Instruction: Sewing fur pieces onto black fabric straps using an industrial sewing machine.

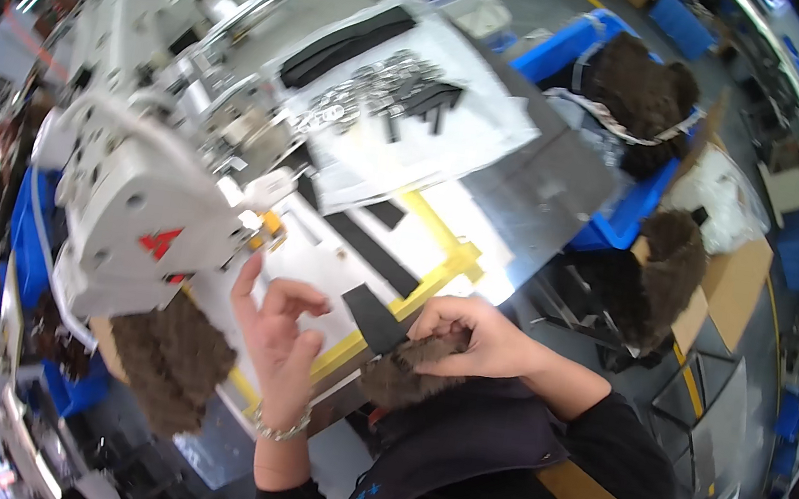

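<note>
My right hand [476,340] pinches a piece of brown fur fabric [412,370] close to my body, at the table's near edge. A black strap [374,319] sticks out from the fur's upper side over the table; whether it is joined to the fur I cannot tell. My left hand [279,335] is raised, fingers apart and holding nothing. Its index finger points up beside the needle area of a white sewing machine [138,205]. On the white work surface beyond my hands lies a long black strip [374,254].
A white plastic sheet [463,147] holds metal buckles [375,90] and black straps [346,46]. To the right stands a blue bin [642,206] with brown fur [638,84]. More fur [171,361] hangs below the machine. Yellow tape [437,273] edges the work surface.
</note>
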`<state>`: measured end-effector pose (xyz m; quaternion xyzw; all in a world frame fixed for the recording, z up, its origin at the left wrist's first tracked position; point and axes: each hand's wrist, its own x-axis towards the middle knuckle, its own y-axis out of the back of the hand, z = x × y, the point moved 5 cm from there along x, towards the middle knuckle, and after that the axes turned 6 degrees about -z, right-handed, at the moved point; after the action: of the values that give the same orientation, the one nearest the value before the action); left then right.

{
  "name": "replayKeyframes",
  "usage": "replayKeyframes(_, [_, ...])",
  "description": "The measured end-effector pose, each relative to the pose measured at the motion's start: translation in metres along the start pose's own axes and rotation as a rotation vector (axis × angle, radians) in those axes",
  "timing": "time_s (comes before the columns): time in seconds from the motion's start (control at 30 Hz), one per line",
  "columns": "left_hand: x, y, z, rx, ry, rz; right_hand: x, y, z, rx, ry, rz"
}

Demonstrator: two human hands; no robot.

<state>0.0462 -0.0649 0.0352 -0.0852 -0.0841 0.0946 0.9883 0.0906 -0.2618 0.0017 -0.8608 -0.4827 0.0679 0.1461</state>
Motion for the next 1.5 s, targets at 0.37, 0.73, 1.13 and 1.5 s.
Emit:
replayKeyframes(0.37, [0.002, 0.012, -0.015, 0.158, 0.106, -0.016, -0.207, 0.152, -0.065, 0.028, 0.527, 0.862])
replayKeyframes(0.73, [0.002, 0.006, -0.016, 0.280, 0.038, -0.082, -0.389, 0.360, -0.053, -1.357, -0.194, 1.615])
replayKeyframes(1.13, [0.009, -0.030, -0.033, 1.104, -0.179, -0.413, -0.151, 0.211, -0.091, -1.702, -0.066, 1.357])
replayKeyframes(1.5, [0.019, -0.051, -0.055, 1.352, -0.444, -0.571, -0.007, 0.089, -0.024, -1.407, 0.223, 0.671])
